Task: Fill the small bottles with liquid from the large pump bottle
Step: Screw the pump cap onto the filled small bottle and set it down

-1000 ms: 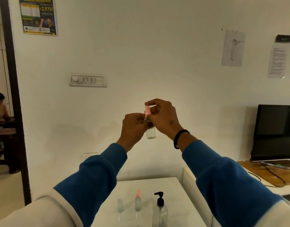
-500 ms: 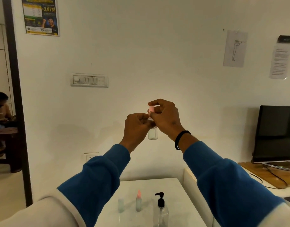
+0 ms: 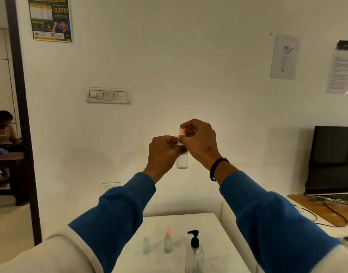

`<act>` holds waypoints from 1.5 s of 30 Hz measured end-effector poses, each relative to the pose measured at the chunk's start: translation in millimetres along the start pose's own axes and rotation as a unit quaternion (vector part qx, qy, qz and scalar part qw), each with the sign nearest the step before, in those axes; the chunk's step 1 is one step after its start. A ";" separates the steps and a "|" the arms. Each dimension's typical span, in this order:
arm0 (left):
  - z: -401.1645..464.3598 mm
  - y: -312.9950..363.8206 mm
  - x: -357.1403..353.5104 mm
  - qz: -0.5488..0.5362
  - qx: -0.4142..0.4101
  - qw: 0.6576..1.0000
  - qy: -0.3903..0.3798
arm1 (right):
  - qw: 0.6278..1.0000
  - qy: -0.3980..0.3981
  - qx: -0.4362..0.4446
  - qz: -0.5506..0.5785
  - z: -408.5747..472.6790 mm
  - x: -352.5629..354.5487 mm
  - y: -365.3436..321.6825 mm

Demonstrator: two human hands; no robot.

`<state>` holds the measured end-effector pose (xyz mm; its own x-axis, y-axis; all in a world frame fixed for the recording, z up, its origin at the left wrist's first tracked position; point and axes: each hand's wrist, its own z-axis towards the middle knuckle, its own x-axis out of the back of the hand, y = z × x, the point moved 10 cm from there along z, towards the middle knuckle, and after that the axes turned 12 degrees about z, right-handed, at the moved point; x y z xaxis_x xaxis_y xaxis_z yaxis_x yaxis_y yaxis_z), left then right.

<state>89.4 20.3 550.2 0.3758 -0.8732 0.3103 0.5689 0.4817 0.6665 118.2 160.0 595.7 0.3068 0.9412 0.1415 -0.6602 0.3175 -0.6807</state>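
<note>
Left hand (image 3: 165,152) grips small clear bottle (image 3: 182,160) at neck, raised before wall; right hand (image 3: 198,142) pinches its pink cap (image 3: 181,132) above. Well below grip on white table (image 3: 218,229): uncapped small bottle (image 3: 147,245), pink-capped bottle (image 3: 167,242), large pump bottle (image 3: 194,253). Monitor (image 3: 332,160) right of grip.

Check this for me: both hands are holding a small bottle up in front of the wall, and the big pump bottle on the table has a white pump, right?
Not quite. The head view shows the pump bottle on the table has a black pump, not white. The rest holds: the left hand and right hand hold the small bottle up before the wall.
</note>
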 end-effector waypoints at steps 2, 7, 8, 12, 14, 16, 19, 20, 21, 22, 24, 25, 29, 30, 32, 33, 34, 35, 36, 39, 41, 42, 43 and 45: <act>-1.0 -2.6 -0.4 -0.006 0.006 1.000 0.000 | 1.000 -0.004 0.004 -0.009 0.2 -1.6 0.7; -5.7 -4.1 -1.2 -0.004 -0.001 1.000 0.002 | 1.000 0.010 0.022 -0.013 -3.2 -2.9 2.6; -6.2 -4.3 -0.4 -0.006 -0.001 1.000 0.002 | 1.000 0.013 0.024 -0.009 -4.1 -3.4 3.1; -6.8 -8.7 4.2 -0.004 0.002 1.000 0.010 | 1.000 0.014 0.023 0.011 -6.4 -7.7 7.6; -8.8 -10.8 6.0 -0.008 0.000 1.000 0.013 | 0.999 0.018 0.022 0.019 -8.6 -9.2 10.7; -11.6 -13.4 6.6 -0.010 -0.001 1.000 0.015 | 0.999 0.026 0.024 0.028 -12.3 -10.4 13.8; -16.9 -20.6 6.4 -0.004 -0.005 1.000 0.024 | 0.998 0.039 0.028 0.027 -22.2 -12.8 19.2; -18.8 -23.6 6.5 0.001 -0.005 1.000 0.028 | 0.998 0.043 0.027 0.028 -26.0 -13.9 22.4; -21.9 -27.3 7.0 0.005 -0.005 0.999 0.032 | 0.998 0.048 0.021 0.028 -30.7 -16.1 27.5; -24.6 -31.1 7.8 0.007 -0.005 0.999 0.035 | 0.998 0.054 0.014 0.024 -35.5 -18.0 32.8; -30.1 -40.3 8.9 0.009 -0.003 0.999 0.037 | 0.998 0.067 0.001 -0.006 -45.5 -22.2 43.5; -32.2 -45.3 9.7 0.011 -0.001 0.999 0.038 | 0.997 0.072 -0.005 -0.027 -49.6 -24.1 48.2; -46.0 -74.1 14.9 0.030 0.004 0.998 0.049 | 0.996 0.056 -0.046 -0.048 -67.8 -42.0 77.8; -48.9 -81.4 15.1 0.036 0.004 0.998 0.049 | 0.996 0.050 -0.056 -0.047 -71.1 -47.3 85.5; -57.6 -98.5 14.4 0.042 0.011 0.998 0.046 | 0.996 0.041 -0.071 -0.043 -80.6 -58.2 101.2; -61.7 -107.2 13.4 0.044 0.016 0.998 0.042 | 0.996 0.036 -0.076 -0.044 -85.4 -63.4 107.0; -66.7 -119.8 11.3 0.046 0.027 0.998 0.037 | 0.995 0.029 -0.081 -0.049 -91.4 -70.9 115.0; -70.6 -129.6 9.5 0.045 0.035 0.998 0.032 | 0.995 0.024 -0.081 -0.054 -96.0 -76.3 120.4; -76.5 -141.1 7.3 0.044 0.043 0.998 0.027 | 0.995 0.018 -0.080 -0.056 -102.6 -83.2 127.4; -94.1 -170.3 1.3 0.051 0.059 0.997 0.011 | 0.995 0.001 -0.086 -0.059 -120.8 -100.2 150.7; -105.7 -190.6 -2.0 0.049 0.074 0.996 0.000 | 0.993 -0.012 -0.106 -0.050 -132.4 -112.2 171.0; -111.9 -201.1 -3.9 0.049 0.081 0.995 -0.006 | 0.992 -0.020 -0.116 -0.048 -138.1 -117.9 181.3; -117.8 -210.2 -5.7 0.050 0.087 0.995 -0.013 | 0.991 -0.029 -0.124 -0.046 -143.6 -123.4 189.8; -131.2 -234.7 -9.8 0.052 0.106 0.993 -0.024 | 0.988 -0.046 -0.144 -0.041 -156.6 -137.3 210.1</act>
<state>48.1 -74.5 301.8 0.3868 -0.8248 0.4125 0.3604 0.5469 0.7556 44.7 79.4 320.7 0.2785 0.9247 0.2596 -0.4097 0.3588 -0.8387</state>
